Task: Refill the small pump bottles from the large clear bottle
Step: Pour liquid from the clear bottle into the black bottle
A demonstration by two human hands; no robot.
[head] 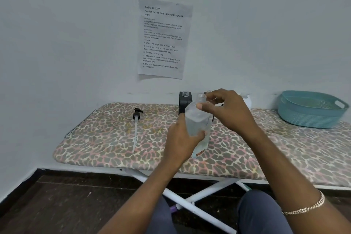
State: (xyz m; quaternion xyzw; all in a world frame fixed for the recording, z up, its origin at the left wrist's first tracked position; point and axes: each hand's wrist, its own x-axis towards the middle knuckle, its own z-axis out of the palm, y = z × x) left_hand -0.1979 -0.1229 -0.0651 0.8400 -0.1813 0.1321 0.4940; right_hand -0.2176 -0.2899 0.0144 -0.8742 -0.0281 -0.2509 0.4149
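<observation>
The large clear bottle (197, 121) is held tilted above the ironing board, its threaded neck uncapped and pointing up. My left hand (180, 138) grips its lower body. My right hand (226, 110) arches over the neck with the thumb on the bottle's shoulder; whether its fingers pinch anything is unclear. Behind the bottle stands a small dark bottle (185, 100) with an open neck. A second small bottle (209, 92) shows only its rim behind my right hand. A black pump head with a long tube (136, 119) lies on the board to the left.
The leopard-print ironing board (106, 138) stands against the wall on white legs. A teal basket (311, 110) sits at its right end. A white object (247, 99) stands by the wall behind my right hand. A printed sheet (163, 38) hangs on the wall.
</observation>
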